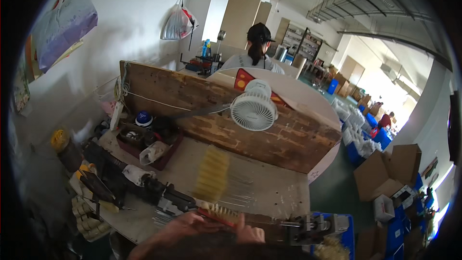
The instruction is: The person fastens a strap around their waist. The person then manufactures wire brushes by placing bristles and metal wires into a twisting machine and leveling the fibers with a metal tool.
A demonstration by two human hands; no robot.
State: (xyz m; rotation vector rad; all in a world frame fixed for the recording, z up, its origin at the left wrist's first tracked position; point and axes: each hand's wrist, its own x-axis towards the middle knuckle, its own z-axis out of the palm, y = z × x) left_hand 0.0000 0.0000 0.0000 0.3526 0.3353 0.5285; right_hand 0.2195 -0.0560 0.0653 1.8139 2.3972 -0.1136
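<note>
At the near edge of the bench, my left hand (187,225) grips one end of a narrow red strip (217,217) with a row of pale tufts or knobs on top. My right hand (249,230) is closed at its other end, thumb raised against it. The strip lies in line with a long metal machine. The machine's dark left part (174,201) is beside my left hand, and its metal clamp-like end (315,226) is right of my right hand. Just beyond the strip lies a yellow ridged block (212,173), blurred, beside several thin metal rods (239,188).
A wooden board (192,96) stands along the bench's back, with a white fan (254,110) on it. A dark red tray (166,155) of small parts sits at left. A blue crate (347,240) stands at lower right. Beyond the board sits a person (257,48) in a black cap.
</note>
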